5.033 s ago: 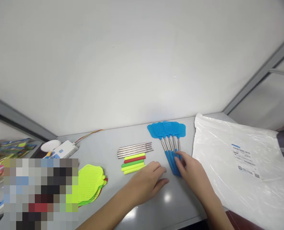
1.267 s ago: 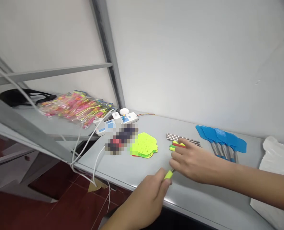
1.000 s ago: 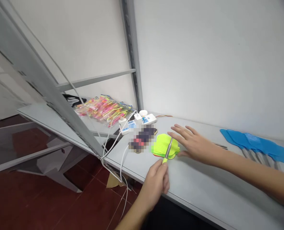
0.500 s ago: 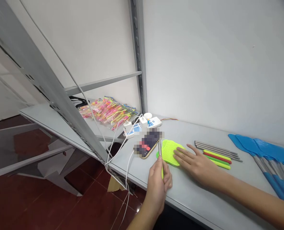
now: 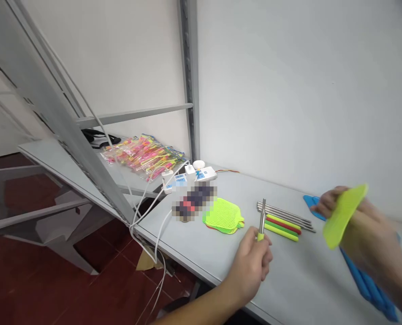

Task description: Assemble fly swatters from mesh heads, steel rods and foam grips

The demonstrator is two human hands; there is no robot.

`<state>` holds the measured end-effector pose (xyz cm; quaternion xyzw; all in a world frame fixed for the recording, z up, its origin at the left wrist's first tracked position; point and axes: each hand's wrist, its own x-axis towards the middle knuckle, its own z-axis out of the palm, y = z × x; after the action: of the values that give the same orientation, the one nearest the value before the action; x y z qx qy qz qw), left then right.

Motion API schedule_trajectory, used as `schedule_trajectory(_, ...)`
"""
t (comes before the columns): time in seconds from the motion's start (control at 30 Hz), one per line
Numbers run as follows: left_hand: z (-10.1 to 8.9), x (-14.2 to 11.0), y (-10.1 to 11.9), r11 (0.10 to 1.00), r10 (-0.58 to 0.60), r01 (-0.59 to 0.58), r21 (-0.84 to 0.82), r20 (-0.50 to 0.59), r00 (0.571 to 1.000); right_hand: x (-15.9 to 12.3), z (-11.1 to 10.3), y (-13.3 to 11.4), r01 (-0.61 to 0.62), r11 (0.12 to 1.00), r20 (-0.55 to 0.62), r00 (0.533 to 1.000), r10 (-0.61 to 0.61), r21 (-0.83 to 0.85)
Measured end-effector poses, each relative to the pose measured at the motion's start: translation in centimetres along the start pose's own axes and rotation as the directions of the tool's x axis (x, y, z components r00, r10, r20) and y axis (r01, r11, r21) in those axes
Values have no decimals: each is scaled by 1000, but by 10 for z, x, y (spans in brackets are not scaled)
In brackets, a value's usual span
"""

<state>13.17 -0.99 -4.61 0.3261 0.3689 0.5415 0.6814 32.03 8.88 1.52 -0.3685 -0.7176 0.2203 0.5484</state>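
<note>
**Q:** Fingers first. What do the two hands have?

**A:** From my remote seat, the fingers [image 5: 264,251] of the left hand [image 5: 250,266] are curled shut around a slim steel rod with a yellow-green grip [image 5: 262,221], which stands upright from the fist at lower centre. At far right, the right hand [image 5: 365,221] is grasping a flat neon-yellow plastic mesh swatter head [image 5: 343,216], tilted and raised off the table. Blur hides the individual fingers there.

**Q:** How would those handle?

**A:** My read: the head looks light, thin and bendable, so take it by its broad edge. The rod looks stiff and smooth, possibly slippery, so the grip end offers the surer hold.

**Q:** Surface and surroundings?

**A:** A pale grey table [image 5: 187,246] runs along a white wall [image 5: 289,90]. On it, centre, sits a stack of neon mesh swatter heads [image 5: 223,216]. To the right lie parallel steel rods [image 5: 284,215] just above yellow, red and green grips [image 5: 282,229]. Blue plastic fly swatters [image 5: 366,284] lie beneath the right hand. Upper left of the table, a white power strip [image 5: 201,174] trails white cables [image 5: 156,234]. Bagged pink-and-yellow packets [image 5: 140,155] rest on a lower shelf, and red floor tiles [image 5: 86,216] show at lower left.
</note>
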Motion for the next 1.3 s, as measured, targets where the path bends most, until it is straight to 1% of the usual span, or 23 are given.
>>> schedule_trajectory(0.03, 6, 2, -3, 999, -35, 35, 4, 23, 999, -7, -3, 5, -121, 981, 102, 989, 107, 148)
schedule_trajectory(0.07, 11, 3, -5, 998, -62, 62, 6, 39, 997, -15, -6, 10, -268, 918, 226, 952, 206, 292)
schedule_trajectory(0.1, 14, 3, -7, 997, -80, 80, 10, 53, 995, -24, -7, 13, -400, 835, 343, 898, 275, 378)
schedule_trajectory(0.13, 17, 2, -9, 996, -88, 87, 18, 67, 994, -34, -9, 14, -474, 784, 424, 854, 300, 401)
schedule_trajectory(0.2, 18, 0, -11, 997, -76, 73, 41, 96, 992, -52, -10, 9, -566, 734, 553, 772, 313, 376)
schedule_trajectory(0.27, 17, -3, -12, 996, -63, 55, 65, 125, 990, -63, -10, -2, -629, 689, 639, 705, 308, 361)
schedule_trajectory(0.3, 16, -4, -13, 996, -59, 50, 72, 134, 989, -66, -9, -8, -655, 659, 662, 684, 307, 370)
schedule_trajectory(0.37, 15, -6, -14, 995, -56, 43, 93, 146, 988, -67, -6, -16, -699, 588, 684, 660, 311, 407)
schedule_trajectory(0.43, 13, -5, -15, 992, -56, 37, 118, 155, 986, -65, -2, -18, -722, 517, 678, 661, 322, 459)
schedule_trajectory(0.5, 12, -4, -16, 989, -66, 44, 144, 153, 986, -61, 3, -14, -738, 449, 660, 664, 352, 504)
schedule_trajectory(0.57, 11, -3, -16, 986, -83, 60, 157, 141, 987, -58, 6, -8, -735, 406, 602, 678, 422, 543)
schedule_trajectory(0.6, 11, -3, -16, 985, -90, 69, 158, 132, 987, -57, 8, -4, -725, 399, 551, 688, 473, 562)
schedule_trajectory(0.7, 11, -2, -14, 983, -112, 98, 153, 89, 990, -55, 9, 5, -660, 428, 360, 721, 592, 618)
schedule_trajectory(0.73, 11, -2, -14, 982, -121, 109, 154, 69, 990, -54, 9, 7, -636, 443, 314, 732, 605, 631)
schedule_trajectory(0.8, 13, -2, -13, 977, -142, 135, 165, 29, 989, -55, 9, 11, -607, 469, 269, 751, 603, 641)
schedule_trajectory(0.87, 15, -2, -13, 970, -160, 159, 183, -9, 987, -56, 9, 12, -602, 476, 239, 746, 622, 641)
schedule_trajectory(0.93, 16, -1, -13, 963, -178, 182, 200, -35, 983, -56, 9, 10, -581, 482, 163, 732, 661, 657)
schedule_trajectory(0.97, 16, -1, -13, 960, -185, 189, 208, -40, 982, -56, 9, 9, -556, 498, 110, 733, 672, 665)
schedule_trajectory(1.03, 15, 0, -13, 952, -197, 196, 235, -22, 980, -55, 8, 5, -510, 556, 27, 752, 658, 656)
schedule_trajectory(1.07, 14, 0, -13, 945, -207, 200, 259, 0, 978, -54, 7, 4, -497, 588, 8, 768, 640, 638)
schedule_trajectory(1.13, 13, 0, -13, 922, -227, 197, 332, 53, 972, -52, 5, 1, -494, 636, 12, 795, 606, 593)
schedule_trajectory(1.23, 12, 0, -13, 883, -203, 135, 449, 107, 973, -53, 5, 0, -496, 661, 54, 820, 569, 563)
schedule_trajectory(1.3, 12, 0, -12, 867, -184, 106, 486, 117, 976, -55, 5, 1, -498, 663, 74, 827, 558, 560)
